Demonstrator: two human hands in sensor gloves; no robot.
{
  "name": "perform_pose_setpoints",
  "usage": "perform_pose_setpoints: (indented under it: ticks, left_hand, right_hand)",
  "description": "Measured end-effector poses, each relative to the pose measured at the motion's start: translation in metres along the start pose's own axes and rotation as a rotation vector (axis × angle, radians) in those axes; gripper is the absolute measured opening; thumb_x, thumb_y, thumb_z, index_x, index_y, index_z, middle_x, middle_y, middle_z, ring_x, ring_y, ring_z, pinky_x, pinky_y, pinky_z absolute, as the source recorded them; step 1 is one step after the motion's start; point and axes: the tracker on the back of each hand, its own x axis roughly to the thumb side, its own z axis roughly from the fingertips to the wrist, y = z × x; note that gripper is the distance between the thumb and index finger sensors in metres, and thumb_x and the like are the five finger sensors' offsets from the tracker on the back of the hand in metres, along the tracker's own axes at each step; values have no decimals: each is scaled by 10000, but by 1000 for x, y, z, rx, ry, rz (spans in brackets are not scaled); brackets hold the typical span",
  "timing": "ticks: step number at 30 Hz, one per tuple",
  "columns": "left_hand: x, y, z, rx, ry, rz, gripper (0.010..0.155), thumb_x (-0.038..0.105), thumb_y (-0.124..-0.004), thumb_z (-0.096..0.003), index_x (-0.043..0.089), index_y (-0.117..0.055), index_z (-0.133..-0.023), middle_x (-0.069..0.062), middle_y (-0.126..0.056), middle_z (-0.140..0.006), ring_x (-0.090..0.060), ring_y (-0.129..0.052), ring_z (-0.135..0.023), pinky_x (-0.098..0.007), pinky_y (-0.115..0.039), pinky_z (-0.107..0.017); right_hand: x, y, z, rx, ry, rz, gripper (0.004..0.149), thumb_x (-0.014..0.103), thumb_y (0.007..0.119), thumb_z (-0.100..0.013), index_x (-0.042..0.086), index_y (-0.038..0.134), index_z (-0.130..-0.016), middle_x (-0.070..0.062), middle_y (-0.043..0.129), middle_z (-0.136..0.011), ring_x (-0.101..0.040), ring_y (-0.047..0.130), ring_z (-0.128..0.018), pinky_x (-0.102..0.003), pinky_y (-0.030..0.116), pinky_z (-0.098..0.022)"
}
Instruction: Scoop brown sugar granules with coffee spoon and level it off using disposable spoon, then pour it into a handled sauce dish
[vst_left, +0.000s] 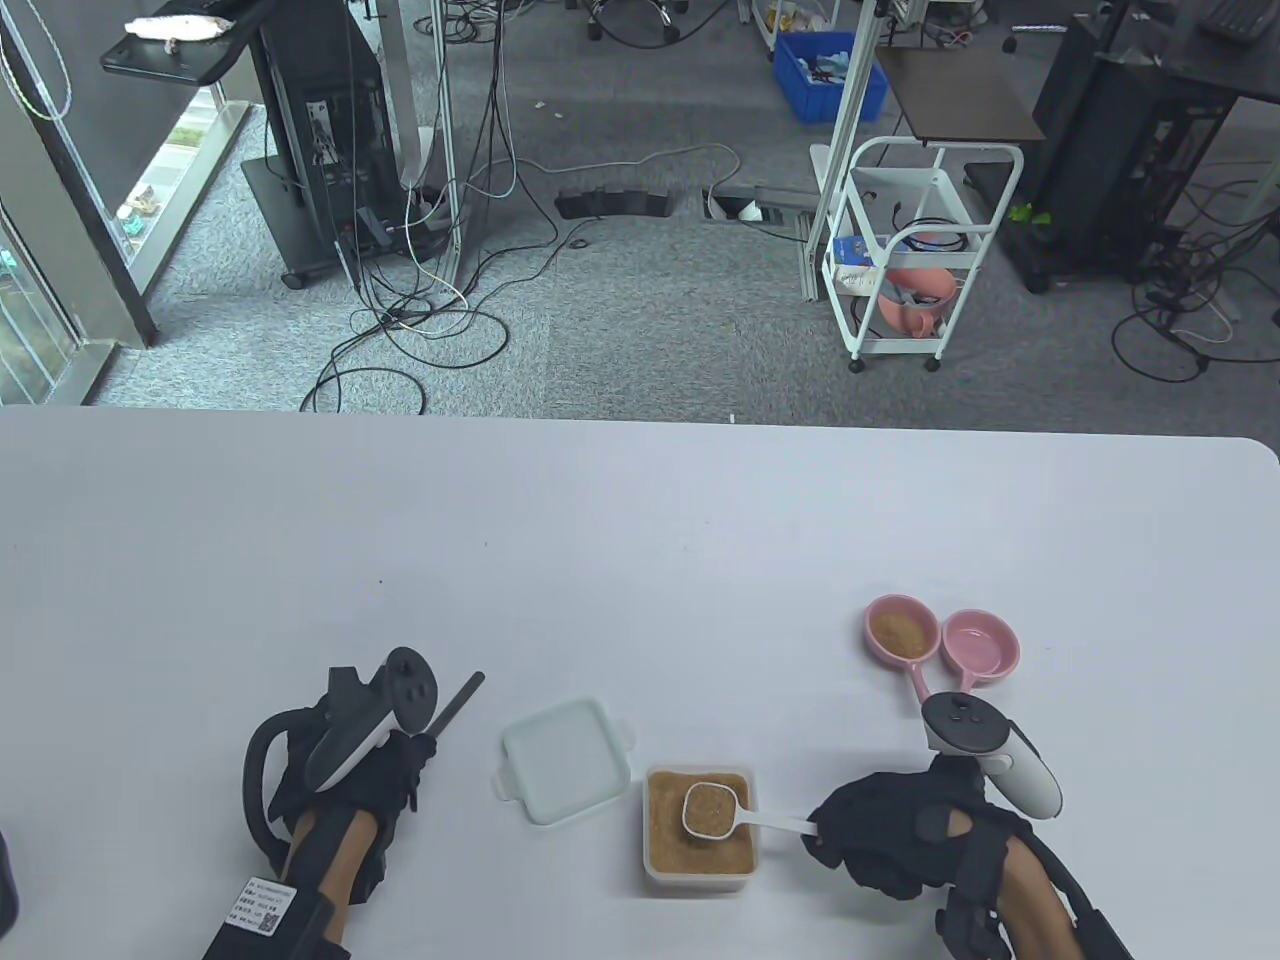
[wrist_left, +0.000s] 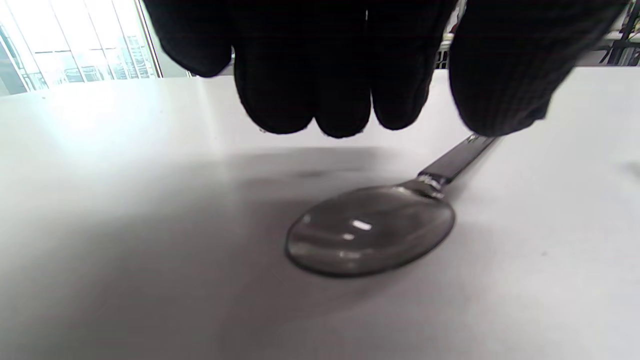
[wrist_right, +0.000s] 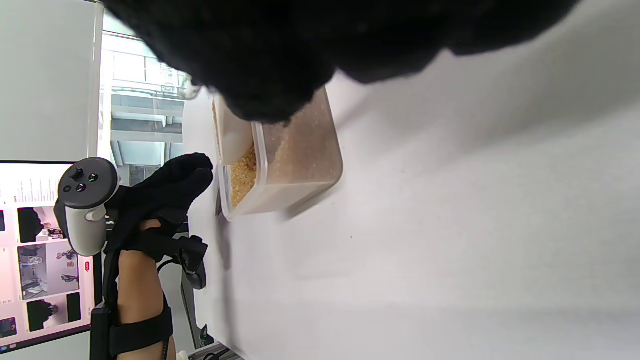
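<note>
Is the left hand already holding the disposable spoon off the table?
No: in the left wrist view the disposable spoon lies flat on the table, with the left hand's fingers above it.

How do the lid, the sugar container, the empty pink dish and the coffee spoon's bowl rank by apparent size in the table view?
1. Lid and sugar container: look alike, unranked.
2. Empty pink dish.
3. Coffee spoon bowl, clearly smallest, held over the sugar by the right hand.

Your table view looks down from above; your 2 wrist views sit close over the table (vst_left: 640, 520), the right one turned sideways.
</note>
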Motion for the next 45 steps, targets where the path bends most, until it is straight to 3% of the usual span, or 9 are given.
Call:
perform_pose_setpoints:
  ticks: [6,11,18,22,29,37,45]
  left_hand:
    - [11,17,20,111,-113,106,763,716,-784,-380,391,-633,-1053,102,-690,-1080,-259,-778,-1029,-527,-573,-807]
    - [37,22,42,157,-348,242,918,802,-718,-339,368,-503,-1119,78,-559,-1170,-287,-646,-1130,-521,-495,-840]
    - [86,11,70,78,-676,328,1059,861,-679,-301,342,-329,-1155,48,-347,-1244,-314,-446,-1211,-521,-385,-855]
    - [102,2,78,1,-785,344,1095,865,-680,-292,326,-277,-1155,31,-271,-1247,-324,-367,-1215,-517,-341,-854]
    - [110,-8,77,-56,-809,295,1127,878,-677,-281,311,-241,-1152,16,-236,-1243,-330,-341,-1212,-515,-341,-851]
    - [110,-9,76,-62,-810,274,1129,876,-690,-283,312,-237,-1150,16,-241,-1244,-332,-345,-1211,-522,-343,-850]
    - [112,-10,76,-74,-806,255,1131,872,-695,-285,302,-242,-1151,8,-250,-1243,-336,-352,-1209,-523,-346,-847]
  right_hand:
    - [1,-1,1,-2,-13,-10,434,395,788,-497,106,920,-792,25,999,-369,-183,937,-94,-456,817,-289]
    - [1,-2,2,-3,-19,-14,434,395,787,-498,104,920,-791,26,999,-368,-182,937,-93,-455,817,-288]
    - [1,-6,5,-21,-42,-36,433,393,788,-497,103,920,-790,25,999,-366,-181,936,-89,-455,818,-286]
    - [2,-11,9,-57,-63,-56,433,394,789,-495,104,920,-789,26,998,-364,-180,935,-88,-454,818,-284]
    - [0,-29,26,-209,-101,-119,433,397,789,-494,106,920,-787,29,997,-360,-174,933,-83,-449,819,-280]
    - [-15,-58,52,-500,-116,-287,434,399,787,-494,108,916,-789,33,995,-359,-170,931,-81,-446,820,-280]
    - [-40,-76,66,-779,-42,-440,436,404,783,-497,112,909,-797,37,993,-366,-169,932,-90,-444,819,-289]
